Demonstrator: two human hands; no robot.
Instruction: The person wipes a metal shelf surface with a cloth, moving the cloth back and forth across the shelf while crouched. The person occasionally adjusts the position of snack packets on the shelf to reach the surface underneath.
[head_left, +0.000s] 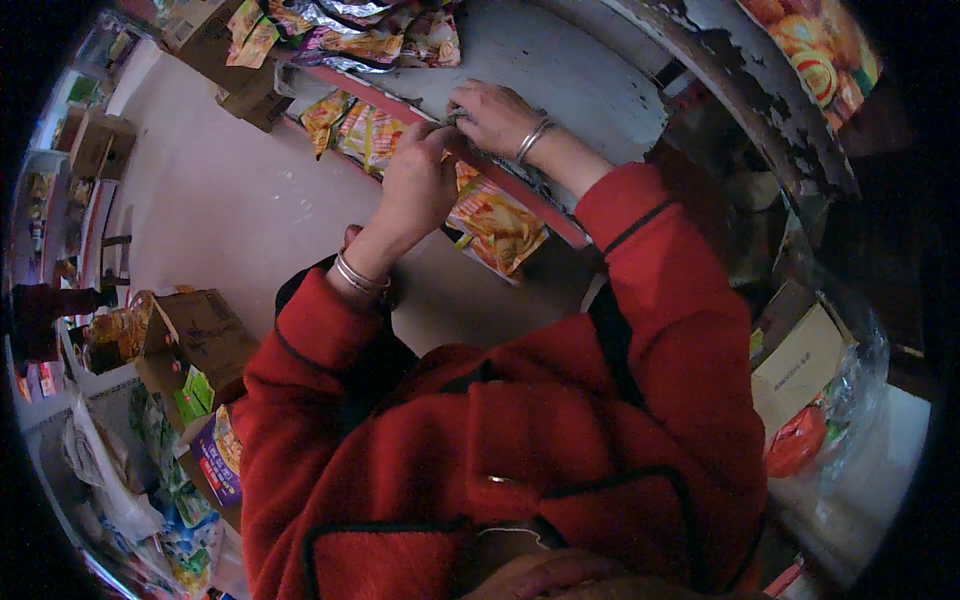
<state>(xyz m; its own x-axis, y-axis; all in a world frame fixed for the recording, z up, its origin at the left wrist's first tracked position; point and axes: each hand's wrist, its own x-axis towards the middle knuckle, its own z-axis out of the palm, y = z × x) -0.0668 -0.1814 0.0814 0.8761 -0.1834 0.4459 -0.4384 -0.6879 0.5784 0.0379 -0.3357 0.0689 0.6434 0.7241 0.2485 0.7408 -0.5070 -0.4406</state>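
Both hands meet at the red front edge (525, 196) of a metal shelf. My left hand (421, 180) has its fingers curled at this edge; whether they pinch anything is hidden. Just beyond it, my right hand (495, 116) bends its fingertips over a small greyish thing too small to name. Orange and yellow food packets (499, 225) show below the edge, on both sides of my left hand. More shiny packets (360, 34) lie on the grey shelf surface (555, 60) at the top.
Cardboard boxes (247, 90) stand beyond the shelf's far left end. At lower left are an open carton (206, 322), a purple package (219, 450) and plastic-wrapped goods. On the right sit a tan box (799, 367) and a red plastic bag (796, 442). Stocked shelves line the far left.
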